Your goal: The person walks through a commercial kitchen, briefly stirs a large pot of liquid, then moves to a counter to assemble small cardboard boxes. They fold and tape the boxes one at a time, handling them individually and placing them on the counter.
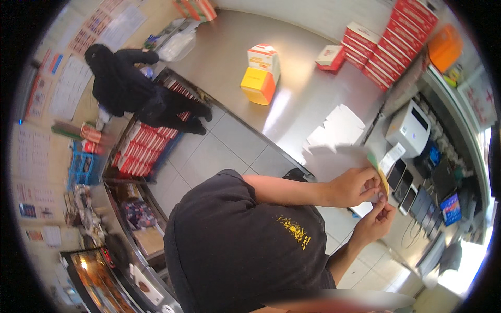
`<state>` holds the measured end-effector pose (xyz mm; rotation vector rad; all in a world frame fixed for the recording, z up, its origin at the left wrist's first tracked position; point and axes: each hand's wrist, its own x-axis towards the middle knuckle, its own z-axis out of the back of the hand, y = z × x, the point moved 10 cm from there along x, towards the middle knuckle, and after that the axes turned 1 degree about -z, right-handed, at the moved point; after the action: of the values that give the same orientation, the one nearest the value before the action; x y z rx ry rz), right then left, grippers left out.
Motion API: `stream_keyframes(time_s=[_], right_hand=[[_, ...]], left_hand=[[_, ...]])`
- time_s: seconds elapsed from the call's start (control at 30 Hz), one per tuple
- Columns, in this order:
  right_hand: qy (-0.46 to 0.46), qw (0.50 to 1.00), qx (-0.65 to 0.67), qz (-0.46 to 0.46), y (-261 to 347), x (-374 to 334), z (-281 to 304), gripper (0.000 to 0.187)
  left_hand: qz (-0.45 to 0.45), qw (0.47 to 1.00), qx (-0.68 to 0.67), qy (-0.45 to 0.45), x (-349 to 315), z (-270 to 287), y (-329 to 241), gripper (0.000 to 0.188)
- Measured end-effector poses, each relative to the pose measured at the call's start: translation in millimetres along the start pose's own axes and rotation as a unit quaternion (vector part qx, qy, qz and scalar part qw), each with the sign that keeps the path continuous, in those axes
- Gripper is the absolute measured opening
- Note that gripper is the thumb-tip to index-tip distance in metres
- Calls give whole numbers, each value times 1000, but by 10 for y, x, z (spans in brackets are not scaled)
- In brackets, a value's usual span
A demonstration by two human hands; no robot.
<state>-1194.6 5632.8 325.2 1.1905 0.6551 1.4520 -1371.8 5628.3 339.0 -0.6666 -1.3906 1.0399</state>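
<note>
My left hand (355, 188) is at the right of the view, fingers bent and closed on a flattened carton (342, 156). This carton is pale grey-white on the side I see, with a thin green and yellow edge. My right hand (377, 221) is just below, its fingertips pinched at the lower end of the same coloured edge. Beyond my left hand, a white notched part (338, 126) lies in bright light; I cannot tell whether it belongs to the held carton. A paper slip (392, 156) shows beside my left fingers.
A metal counter (219, 62) bears a yellow-orange box (258, 86), a white-and-red box (263, 58) and stacked red boxes (399, 44). A white printer (409, 128), phones (396, 172) and a tablet (451, 208) stand right. A person in black (125, 81) is at upper left, near shelved red cartons (143, 148).
</note>
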Motion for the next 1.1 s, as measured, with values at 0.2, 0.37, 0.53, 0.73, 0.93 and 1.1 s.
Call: stream_keyframes(time_s=[0.2, 0.37, 0.53, 0.73, 0.93, 1.1], right_hand=[[48, 995, -56, 61, 161, 247, -80, 16], [13, 994, -106, 8, -11, 492, -76, 23], [121, 933, 289, -177, -423, 469, -621, 49], [113, 971, 206, -35, 280, 247, -612, 16], [18, 987, -21, 156, 713, 65, -226, 11], [106, 944, 289, -119, 1, 62, -278, 12]], left_hand=[[-144, 910, 266, -285, -43, 1095, -585, 24], [96, 985, -98, -104, -19, 910, 187, 20], [131, 984, -106, -63, -14, 703, 290, 22], [141, 980, -117, -78, -56, 707, 135, 21], [166, 974, -154, -27, 9, 293, 232, 25], [206, 965, -164, 15, -15, 108, 208, 28]])
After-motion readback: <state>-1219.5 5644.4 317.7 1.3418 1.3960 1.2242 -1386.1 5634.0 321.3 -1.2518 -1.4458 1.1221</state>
